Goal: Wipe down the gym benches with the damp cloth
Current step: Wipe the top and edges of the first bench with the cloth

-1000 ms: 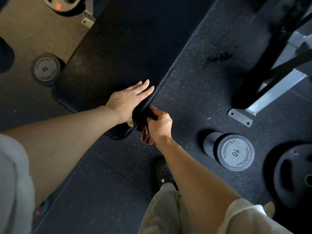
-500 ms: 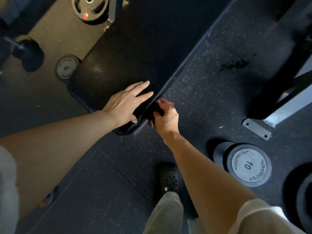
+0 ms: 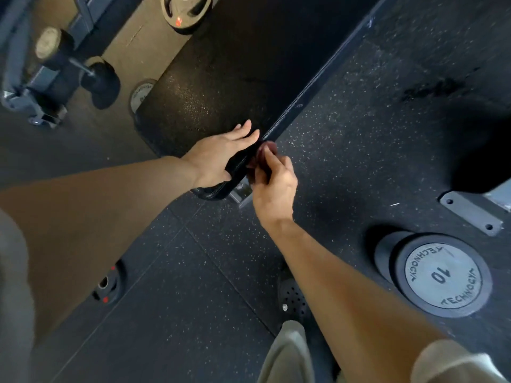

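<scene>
**Cloth at the bench's side edge, gym floor all around**

A black padded gym bench (image 3: 221,87) with a pebbled vinyl top runs from the upper middle down to a rounded near corner. The left hand (image 3: 218,156) lies flat on that corner, fingers straight and together, gripping nothing. Just beside it, the right hand (image 3: 272,181) curls its fingers around a small dark reddish cloth (image 3: 264,153), bunched and pressed against the bench's side edge; most of the cloth is hidden by the fingers.

The floor (image 3: 345,139) is black rubber tiling flecked with pale specks, with seams between tiles. To the left it gives way to a tan surface (image 3: 132,51). A round black dumbbell marked 10 (image 3: 442,275) rests on the rubber at right, near a grey bolted steel foot plate (image 3: 470,214). A weight plate (image 3: 185,9) lies at the top, and a grey machine frame (image 3: 30,87) stands far left.
</scene>
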Tool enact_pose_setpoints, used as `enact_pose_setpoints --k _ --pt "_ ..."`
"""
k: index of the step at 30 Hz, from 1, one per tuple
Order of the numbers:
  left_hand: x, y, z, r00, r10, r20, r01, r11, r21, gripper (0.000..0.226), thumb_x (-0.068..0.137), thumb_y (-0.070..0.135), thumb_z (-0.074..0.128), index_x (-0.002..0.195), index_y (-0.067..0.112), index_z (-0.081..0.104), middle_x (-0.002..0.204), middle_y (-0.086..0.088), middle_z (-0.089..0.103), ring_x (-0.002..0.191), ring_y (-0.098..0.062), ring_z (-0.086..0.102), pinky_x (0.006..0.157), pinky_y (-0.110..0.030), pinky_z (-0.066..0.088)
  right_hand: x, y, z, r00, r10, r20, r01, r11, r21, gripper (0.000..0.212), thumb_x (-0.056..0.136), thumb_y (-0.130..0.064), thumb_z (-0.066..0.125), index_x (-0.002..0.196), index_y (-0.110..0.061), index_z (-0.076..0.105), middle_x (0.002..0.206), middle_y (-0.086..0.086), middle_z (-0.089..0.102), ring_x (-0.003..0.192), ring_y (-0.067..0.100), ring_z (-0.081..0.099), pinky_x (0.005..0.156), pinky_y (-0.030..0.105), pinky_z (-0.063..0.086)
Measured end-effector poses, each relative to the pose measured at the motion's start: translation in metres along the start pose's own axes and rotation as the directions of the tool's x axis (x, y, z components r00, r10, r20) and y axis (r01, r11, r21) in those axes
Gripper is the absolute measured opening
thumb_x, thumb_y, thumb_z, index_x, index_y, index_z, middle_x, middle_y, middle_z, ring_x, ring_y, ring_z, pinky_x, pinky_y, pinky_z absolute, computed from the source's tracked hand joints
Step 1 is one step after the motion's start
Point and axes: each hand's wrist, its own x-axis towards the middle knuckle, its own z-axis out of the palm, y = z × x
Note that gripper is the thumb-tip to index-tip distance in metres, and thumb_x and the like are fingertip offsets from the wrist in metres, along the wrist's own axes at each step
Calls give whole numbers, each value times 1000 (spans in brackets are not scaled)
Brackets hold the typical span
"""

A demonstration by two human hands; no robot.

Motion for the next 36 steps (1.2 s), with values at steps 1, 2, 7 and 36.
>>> enact_pose_setpoints --k 1,2,7,36 --pt "1 0 0 1000 2 0 -2 1000 -5 104 78 1 75 154 26 9 162 6 -4 148 -10 4 116 -39 29 -1 -3 4 999 -35 -8 35 999 7 42 92 2 52 133 -5 55 121 12 53 107 22 57 101 29 45" --pt "2 0 0 1000 4 -3 -4 1000 -4 104 78 0 75 155 26 9 162 5 -3 148 -11 5 116 -40 29 1 -5 8 1000 -31 -5 31 1000 1 44 91 3 52 134 -5 54 121 12 53 107 21 56 102 26 43" --pt "2 -1 2 1000 5 -12 -4 1000 22 108 76 1 76 154 28 7 162 7 -4 147 -9 5 114 -38 33 17 12 -1 946 322 44 -322 947 1 33 90 5 50 121 -3 62 118 14 60 100 25 62 95 37 51" --pt "34 -4 -23 945 166 -282 -172 985 1 61 96 22 53 151 16 27 157 0 24 142 -19 24 110 -35 33 109 -16 -34 951 276 -139 -293 949 -117 48 91 5 35 133 -9 53 126 13 49 107 28 57 92 31 50"
